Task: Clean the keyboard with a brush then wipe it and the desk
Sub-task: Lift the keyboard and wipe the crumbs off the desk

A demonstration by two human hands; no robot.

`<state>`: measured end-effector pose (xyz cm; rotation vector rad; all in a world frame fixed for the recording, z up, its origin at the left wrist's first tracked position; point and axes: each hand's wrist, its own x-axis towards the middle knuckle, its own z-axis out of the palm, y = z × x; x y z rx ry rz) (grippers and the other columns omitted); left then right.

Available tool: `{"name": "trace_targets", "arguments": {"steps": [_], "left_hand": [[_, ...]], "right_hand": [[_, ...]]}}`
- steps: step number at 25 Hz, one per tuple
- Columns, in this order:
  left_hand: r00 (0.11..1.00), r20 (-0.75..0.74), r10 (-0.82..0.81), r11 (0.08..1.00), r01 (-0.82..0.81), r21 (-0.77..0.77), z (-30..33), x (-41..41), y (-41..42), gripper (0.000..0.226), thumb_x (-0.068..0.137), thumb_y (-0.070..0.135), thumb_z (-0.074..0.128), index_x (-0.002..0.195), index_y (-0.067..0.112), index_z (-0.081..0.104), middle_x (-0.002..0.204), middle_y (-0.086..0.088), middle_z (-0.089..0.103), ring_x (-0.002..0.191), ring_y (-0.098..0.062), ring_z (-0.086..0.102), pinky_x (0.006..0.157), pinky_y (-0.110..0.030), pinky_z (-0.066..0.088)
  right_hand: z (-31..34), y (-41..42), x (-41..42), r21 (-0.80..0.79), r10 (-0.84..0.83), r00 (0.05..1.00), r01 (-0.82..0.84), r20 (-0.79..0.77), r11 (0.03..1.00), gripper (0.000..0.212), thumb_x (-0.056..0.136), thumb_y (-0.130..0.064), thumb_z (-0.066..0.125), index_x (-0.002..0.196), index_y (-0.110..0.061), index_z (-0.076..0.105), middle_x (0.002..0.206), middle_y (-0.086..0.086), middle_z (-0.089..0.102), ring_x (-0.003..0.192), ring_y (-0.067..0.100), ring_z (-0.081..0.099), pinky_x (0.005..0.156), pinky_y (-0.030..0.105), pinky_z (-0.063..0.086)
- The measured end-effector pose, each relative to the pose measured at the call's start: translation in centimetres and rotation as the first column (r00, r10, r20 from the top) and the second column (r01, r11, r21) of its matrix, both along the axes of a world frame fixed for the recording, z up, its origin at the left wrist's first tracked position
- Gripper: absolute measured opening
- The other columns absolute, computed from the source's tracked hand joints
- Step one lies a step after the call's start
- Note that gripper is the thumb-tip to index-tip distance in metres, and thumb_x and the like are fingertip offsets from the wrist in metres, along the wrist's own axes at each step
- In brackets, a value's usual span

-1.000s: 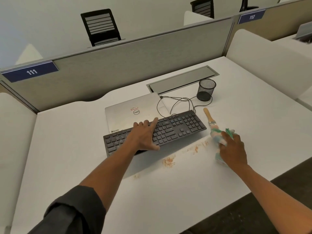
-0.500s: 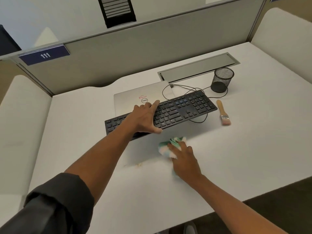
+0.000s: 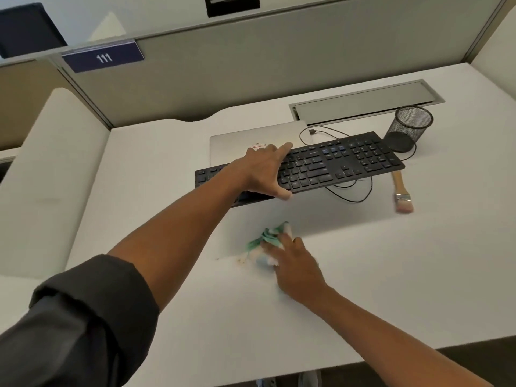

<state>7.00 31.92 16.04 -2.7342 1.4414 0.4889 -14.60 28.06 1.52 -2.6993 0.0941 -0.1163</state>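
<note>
The left hand [image 3: 261,170] grasped the lifted black keyboard [image 3: 321,163]; at its 6 o'clock, the right hand [image 3: 296,265] pressed a green-white cloth [image 3: 266,240] on the white desk [image 3: 391,275], fingers straight.

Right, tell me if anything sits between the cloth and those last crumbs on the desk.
Nothing visible does. The right hand presses the cloth on the desk, and the crumbs lie just left of it on bare surface. The left hand holds the keyboard tilted up, behind that path.
</note>
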Motion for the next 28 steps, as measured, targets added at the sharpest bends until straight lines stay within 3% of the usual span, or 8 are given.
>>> {"name": "trace_targets", "arguments": {"steps": [2,6,9,12,16,19,23,28], "left_hand": [[1.0,0.015,0.002,1.0,-0.002,-0.012,0.8,1.1,-0.1,0.121,0.072,0.071,0.075,0.16,0.021,0.008,0.145,-0.017,0.046,0.126,-0.037,0.049,0.11,-0.052,0.032],[1.0,0.017,0.002,1.0,-0.002,-0.006,1.5,2.9,0.3,0.122,0.071,0.072,0.075,0.16,0.02,0.009,0.146,-0.017,0.044,0.126,-0.037,0.049,0.109,-0.051,0.033],[1.0,0.007,-0.007,1.0,0.007,0.002,1.5,3.8,0.5,0.122,0.071,0.07,0.076,0.159,0.018,0.011,0.142,-0.017,0.047,0.122,-0.036,0.051,0.107,-0.05,0.034],[1.0,0.005,-0.005,1.0,0.005,-0.002,1.3,4.5,1.1,0.12,0.071,0.069,0.076,0.159,0.018,0.012,0.138,-0.016,0.049,0.119,-0.035,0.053,0.107,-0.05,0.034],[1.0,-0.005,-0.003,1.0,0.003,-0.01,1.1,5.3,2.1,0.121,0.07,0.072,0.075,0.159,0.018,0.013,0.14,-0.016,0.048,0.122,-0.036,0.052,0.109,-0.051,0.033],[1.0,-0.008,-0.007,1.0,0.007,-0.027,0.8,5.8,2.6,0.118,0.07,0.071,0.075,0.157,0.017,0.017,0.134,-0.016,0.051,0.116,-0.035,0.054,0.104,-0.05,0.036],[1.0,-0.003,-0.003,1.0,0.003,-0.013,0.3,6.2,3.0,0.117,0.069,0.073,0.074,0.155,0.016,0.02,0.129,-0.015,0.052,0.112,-0.033,0.054,0.102,-0.049,0.037],[1.0,0.018,0.003,1.0,-0.003,-0.004,-0.7,5.7,3.5,0.116,0.067,0.074,0.074,0.152,0.015,0.023,0.128,-0.013,0.053,0.111,-0.032,0.055,0.102,-0.048,0.036]], "right_hand": [[0.7,-1.1,0.8,0.021,0.035,0.999,-0.036,0.033,0.999,0.058,0.082,-0.016,0.063,0.137,-0.031,0.054,0.144,0.006,0.046,0.1,0.03,0.051,0.072,0.04,0.057],[1.2,-4.3,8.0,-0.176,-0.237,0.971,0.23,-0.015,0.957,0.053,0.088,-0.02,0.058,0.139,-0.029,0.049,0.132,0.014,0.05,0.1,0.031,0.05,0.08,0.041,0.051],[1.2,-0.2,12.1,-0.177,-0.158,0.982,0.138,-0.104,0.974,0.052,0.089,-0.026,0.055,0.138,-0.037,0.042,0.133,0.008,0.048,0.108,0.031,0.049,0.087,0.041,0.045],[0.9,4.2,11.4,-0.213,0.118,0.992,-0.122,-0.032,0.969,0.055,0.078,-0.011,0.054,0.127,-0.036,0.057,0.13,0.001,0.057,0.1,0.029,0.052,0.077,0.038,0.044],[0.4,1.2,7.3,-0.188,0.525,0.851,-0.516,-0.002,0.836,0.052,0.077,-0.011,0.056,0.12,-0.04,0.062,0.13,-0.006,0.058,0.092,0.022,0.053,0.071,0.035,0.049],[2.7,1.9,11.6,-0.181,0.473,0.881,-0.47,-0.029,0.864,0.051,0.085,-0.014,0.061,0.128,-0.042,0.057,0.137,-0.005,0.054,0.098,0.023,0.054,0.08,0.041,0.051],[4.7,7.4,18.2,-0.198,0.411,0.892,-0.444,-0.187,0.874,0.032,0.097,-0.049,0.048,0.128,-0.043,0.05,0.128,-0.006,0.051,0.122,0.023,0.043,0.101,0.033,0.031],[4.1,8.4,15.4,-0.104,0.451,0.842,-0.498,-0.295,0.861,0.044,0.097,-0.026,0.054,0.138,-0.042,0.051,0.151,-0.008,0.04,0.133,0.024,0.038,0.11,0.04,0.026]]}}
